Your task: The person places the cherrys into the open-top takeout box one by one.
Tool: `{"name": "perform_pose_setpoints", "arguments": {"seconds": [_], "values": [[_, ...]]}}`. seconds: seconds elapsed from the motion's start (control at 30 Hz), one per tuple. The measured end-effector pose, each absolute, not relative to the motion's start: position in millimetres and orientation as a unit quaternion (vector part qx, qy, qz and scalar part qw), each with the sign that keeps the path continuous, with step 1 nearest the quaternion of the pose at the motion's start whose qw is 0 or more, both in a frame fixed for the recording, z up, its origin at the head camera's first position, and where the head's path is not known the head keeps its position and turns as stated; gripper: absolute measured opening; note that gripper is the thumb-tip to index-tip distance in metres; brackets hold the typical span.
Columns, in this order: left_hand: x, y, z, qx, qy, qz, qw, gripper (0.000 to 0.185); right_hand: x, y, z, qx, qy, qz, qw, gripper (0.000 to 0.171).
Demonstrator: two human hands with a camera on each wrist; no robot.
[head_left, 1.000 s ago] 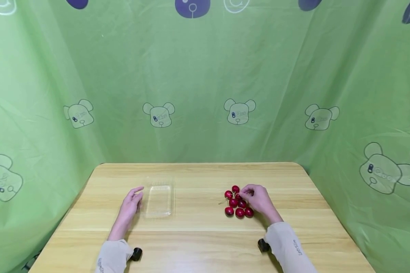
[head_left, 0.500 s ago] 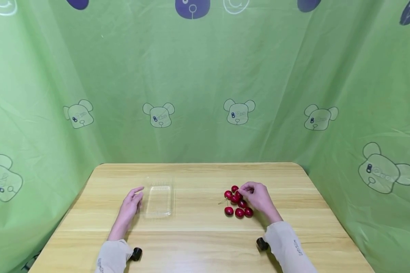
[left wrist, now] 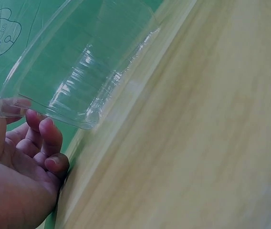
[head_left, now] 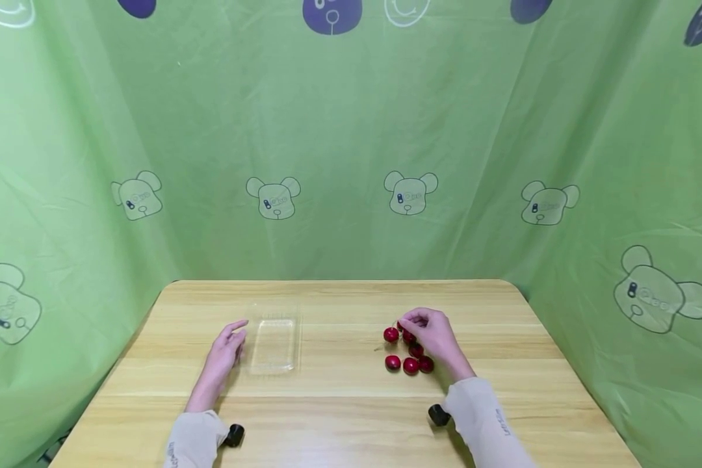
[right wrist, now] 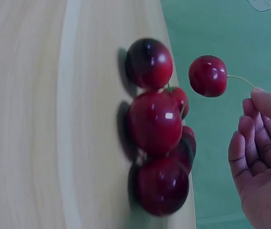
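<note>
My right hand [head_left: 435, 331] pinches the thin green stem of a dark red cherry [right wrist: 208, 76] between thumb and finger. In the right wrist view that cherry hangs off the stem, apart from the others. Several more cherries [right wrist: 154, 123] lie bunched on the table below and beside the hand, and some hide one another. Over on the left, my left hand [head_left: 225, 348] lies at the near side of a clear plastic tray [head_left: 275, 348], its fingers loosely bent. The left wrist view has the fingertips [left wrist: 49, 131] at the tray's rim, not wrapped round it.
The wooden table [head_left: 339, 390] bears the tray at left and the cherries at right, with a wide gap between. A green curtain [head_left: 339, 247] printed with bear heads surrounds the back and sides. A black wrist camera [head_left: 234, 435] sits by the left sleeve.
My right hand has lifted a cherry by its stem from the middle of the bunch and moved slightly left and up. The left hand and the tray have stayed put.
</note>
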State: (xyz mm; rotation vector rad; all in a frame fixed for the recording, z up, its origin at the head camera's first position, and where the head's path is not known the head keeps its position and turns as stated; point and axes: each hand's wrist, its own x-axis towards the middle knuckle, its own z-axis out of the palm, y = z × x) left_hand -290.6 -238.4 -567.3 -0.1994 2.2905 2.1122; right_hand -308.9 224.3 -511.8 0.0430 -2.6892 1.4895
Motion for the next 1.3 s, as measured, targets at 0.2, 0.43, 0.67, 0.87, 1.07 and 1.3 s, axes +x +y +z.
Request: {"name": "perform_pose_setpoints", "arguments": {"seconds": [0.2,0.43,0.67,0.87,1.07,1.3], "values": [[-290.1,-238.1,-567.4,-0.061,0.734,0.676,0.008,0.044,-309.8,213.6,-509.6,0.021,-0.862,0.506,0.037,0.013],[-290.2,-238.0,-569.7,-0.055,0.737,0.674,0.006,0.045,-312.0,199.5,-508.5,0.028,-0.850,0.524,0.045,0.012],[-289.0,-236.2,-568.2,-0.058,0.736,0.674,0.004,0.044,-316.8,181.5,-503.4,0.040,-0.843,0.534,0.048,0.013],[-286.9,-234.2,-559.7,-0.061,0.734,0.676,0.021,0.044,-321.4,165.3,-501.8,0.040,-0.837,0.544,0.047,0.012],[-291.4,-235.9,-570.0,-0.061,0.731,0.679,0.014,0.045,-326.5,150.0,-504.1,0.046,-0.830,0.554,0.044,0.011],[-292.7,-234.8,-571.9,-0.054,0.726,0.685,-0.001,0.043,-333.3,130.6,-502.1,0.053,-0.830,0.553,0.042,0.010]]}}
